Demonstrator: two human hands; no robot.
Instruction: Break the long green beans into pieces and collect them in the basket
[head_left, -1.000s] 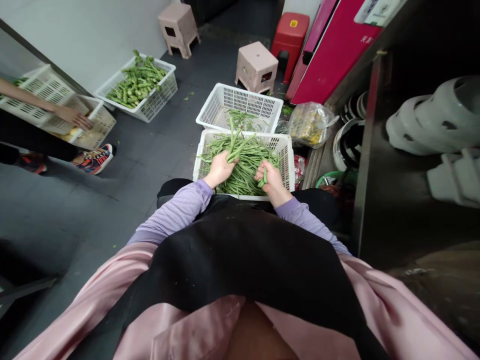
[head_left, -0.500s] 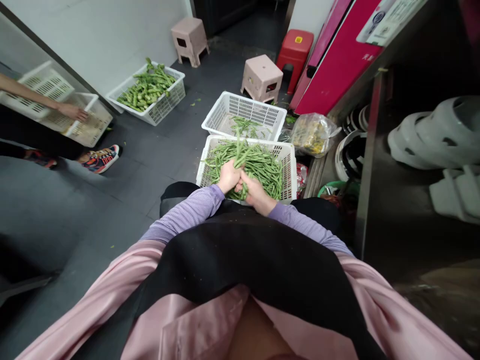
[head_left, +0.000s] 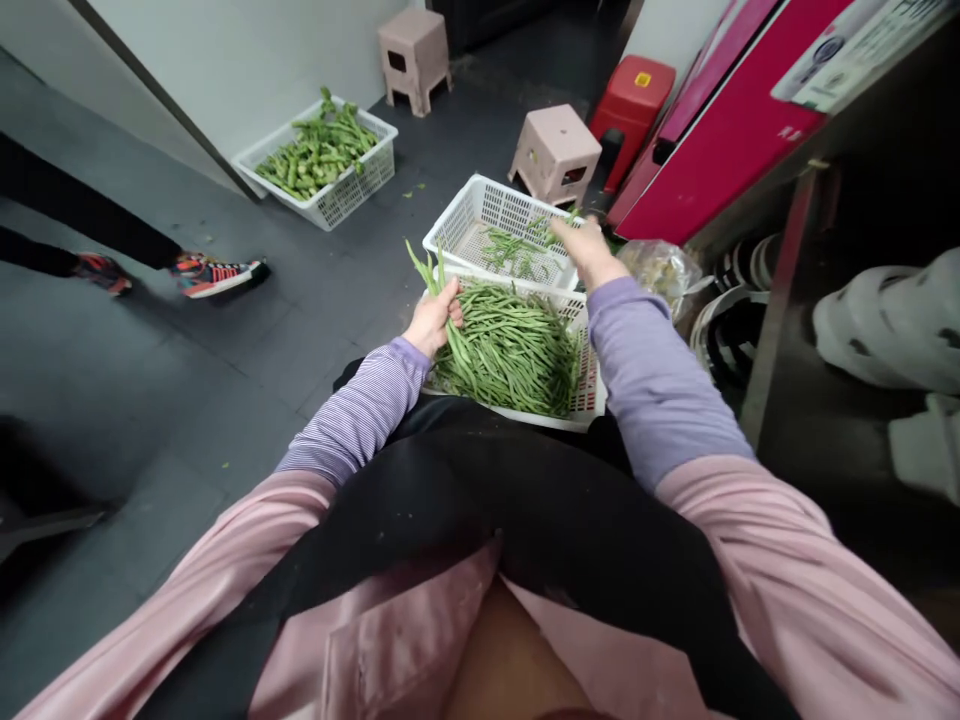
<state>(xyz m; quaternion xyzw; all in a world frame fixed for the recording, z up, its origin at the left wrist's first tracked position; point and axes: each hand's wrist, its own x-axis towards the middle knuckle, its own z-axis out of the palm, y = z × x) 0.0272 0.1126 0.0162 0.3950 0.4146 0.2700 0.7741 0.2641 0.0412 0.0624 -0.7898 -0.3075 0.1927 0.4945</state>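
Dark, smooth tiles pave the floor (head_left: 315, 300) in the head view, below a flat pale wall (head_left: 247, 60) and a glossy magenta panel (head_left: 720, 150). Slim, matte green beans (head_left: 517, 350) form a rounded, tangled heap in the near basket (head_left: 588, 390), white plastic with slotted walls. The left hand (head_left: 433, 318) is closed around a bunch (head_left: 427, 270) of longer, paler beans at that basket's left edge. Above the right side of the far basket (head_left: 517, 208), also white lattice, hovers the right hand (head_left: 581, 250); whether it grips anything cannot be told. Thin, loose bits (head_left: 514, 250) lie inside. Boxy pinkish stools (head_left: 555, 150) and a crinkled clear bag (head_left: 664, 270) stand nearby.
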